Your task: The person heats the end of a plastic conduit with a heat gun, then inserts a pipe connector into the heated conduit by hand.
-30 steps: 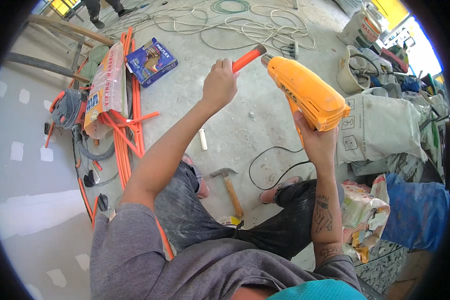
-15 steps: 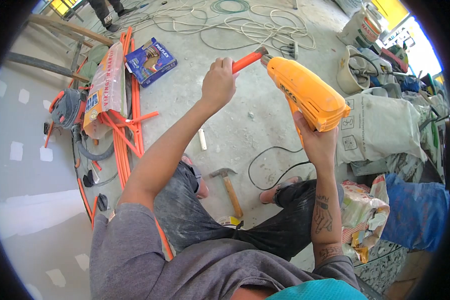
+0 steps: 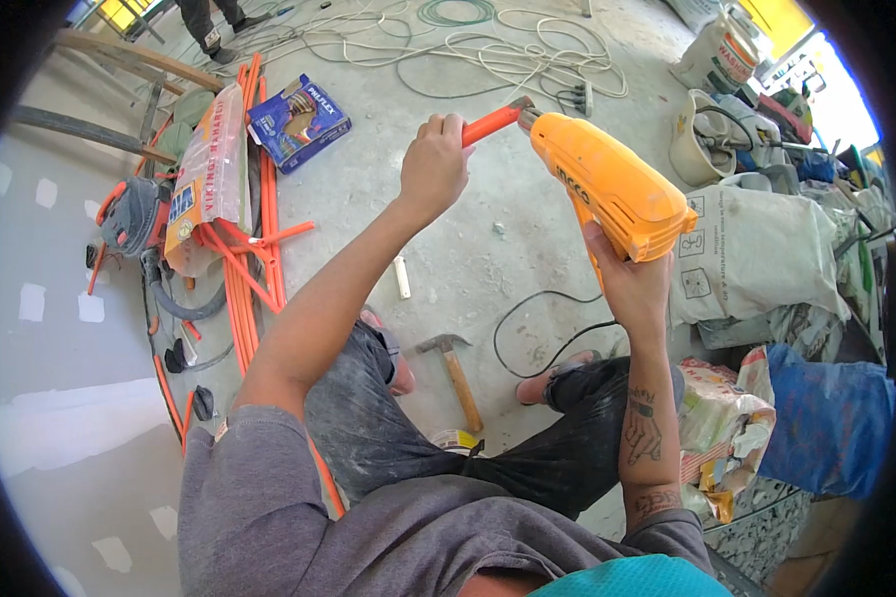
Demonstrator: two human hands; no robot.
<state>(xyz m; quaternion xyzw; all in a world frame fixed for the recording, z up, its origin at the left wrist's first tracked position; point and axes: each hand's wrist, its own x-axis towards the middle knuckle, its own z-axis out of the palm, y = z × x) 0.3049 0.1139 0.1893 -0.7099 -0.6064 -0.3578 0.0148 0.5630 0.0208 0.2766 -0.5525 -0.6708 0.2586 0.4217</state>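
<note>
My left hand (image 3: 435, 169) is closed round a short orange plastic pipe (image 3: 490, 124), held up in front of me and slanting to the right. The pipe's far end looks darkened. In my right hand (image 3: 631, 284) is a yellow heat gun (image 3: 607, 184), gripped by its handle. Its metal nozzle (image 3: 529, 119) points at the pipe's dark end, very close to it; I cannot tell whether they touch. A black cord (image 3: 528, 301) loops on the floor below the gun. Between my feet lies a claw hammer (image 3: 457, 381) with a wooden handle.
Orange pipes (image 3: 270, 214), a printed sack (image 3: 209, 169) and a blue box (image 3: 301, 123) lie to the left. Coiled cables (image 3: 468, 45) spread across the far floor. A white bucket (image 3: 694, 149), a white sack (image 3: 757, 254) and a blue bag (image 3: 828, 423) stand on the right.
The pipe and the heat gun stay almost still. My left hand and the pipe have shifted only very slightly.
</note>
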